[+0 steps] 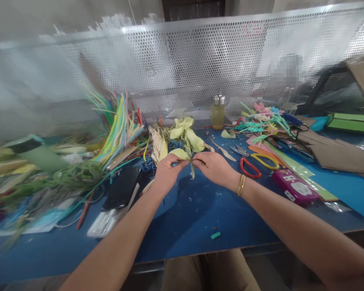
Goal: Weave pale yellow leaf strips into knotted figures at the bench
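Over the middle of the blue tabletop [182, 230], my left hand [166, 173] pinches a pale yellow-green, leaf-like piece [180, 154]. Close beside it, my right hand [216, 167] is closed in a pinch at the same piece's lower end, where a thin dark strand seems to run between the fingertips. A narrow strip [192, 171] hangs below the fingers. Just behind the hands lies a bunch of pale yellow-green crumpled petals [186, 133]. Dry beige husk-like pieces [158, 143] are left of it. My fingers partly hide the join.
Scissors [257, 163] and a purple box [295, 186] lie at right, near cardboard [333, 151] and coloured sheets. At left are a phone [121, 188], green string [79, 176] and coloured strips [118, 125]. A jar [218, 113] stands before the perforated metal screen [194, 60].
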Motion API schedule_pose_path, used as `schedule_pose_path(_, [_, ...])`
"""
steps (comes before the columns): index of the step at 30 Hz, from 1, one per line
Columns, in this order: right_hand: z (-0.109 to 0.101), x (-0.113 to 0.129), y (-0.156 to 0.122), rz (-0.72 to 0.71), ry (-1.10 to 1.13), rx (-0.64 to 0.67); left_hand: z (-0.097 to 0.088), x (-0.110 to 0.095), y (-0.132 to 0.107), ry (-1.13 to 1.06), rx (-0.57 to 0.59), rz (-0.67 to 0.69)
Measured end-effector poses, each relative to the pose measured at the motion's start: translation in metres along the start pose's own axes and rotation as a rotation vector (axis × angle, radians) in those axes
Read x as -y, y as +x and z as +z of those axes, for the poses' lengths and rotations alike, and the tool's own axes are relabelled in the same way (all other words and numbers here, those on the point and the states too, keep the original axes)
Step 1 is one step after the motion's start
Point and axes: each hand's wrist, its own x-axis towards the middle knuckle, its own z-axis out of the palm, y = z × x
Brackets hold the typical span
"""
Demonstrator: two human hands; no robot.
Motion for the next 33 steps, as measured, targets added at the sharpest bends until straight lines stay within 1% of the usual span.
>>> schedule_pose_path(4, [0.005, -0.002, 0.0, -0.002, 0.046, -0.066, 0.0, -0.001, -0.002, 0.009, 0.041, -0.007])
schedule_pose_path(9, [0.008, -0.002, -0.001, -0.038, 0.044, -0.119, 0.004, -0.006, -0.005, -0.032, -0.019, -0.048])
schedule_pose_path(13, [0.01, -0.002, -0.001, -0.07, 0.003, -0.145, 0.007, -0.01, -0.007, -0.072, -0.022, -0.055])
schedule_pose_path(15, [0.011, -0.001, -0.002, -0.096, -0.026, -0.17, 0.008, -0.013, -0.008, -0.036, -0.04, -0.043])
schedule_pose_path(18, [0.013, 0.003, -0.004, -0.125, -0.091, -0.219, 0.009, -0.019, -0.012, 0.083, -0.106, -0.011])
schedule_pose_path(21, [0.016, 0.009, -0.007, -0.144, -0.181, -0.277, 0.012, -0.027, -0.019, 0.21, -0.154, 0.067])
schedule_pose_path(24, [0.019, 0.013, -0.009, -0.156, -0.278, -0.316, 0.015, -0.029, -0.024, 0.274, -0.184, 0.143])
schedule_pose_path(27, [0.019, 0.015, -0.009, -0.18, -0.345, -0.301, 0.016, -0.026, -0.025, 0.279, -0.199, 0.165])
schedule_pose_path(30, [0.017, 0.014, -0.008, -0.183, -0.372, -0.266, 0.015, -0.023, -0.022, 0.267, -0.177, 0.178])
schedule_pose_path(33, [0.014, 0.013, -0.006, -0.112, -0.352, -0.237, 0.013, -0.02, -0.019, 0.269, -0.175, 0.143])
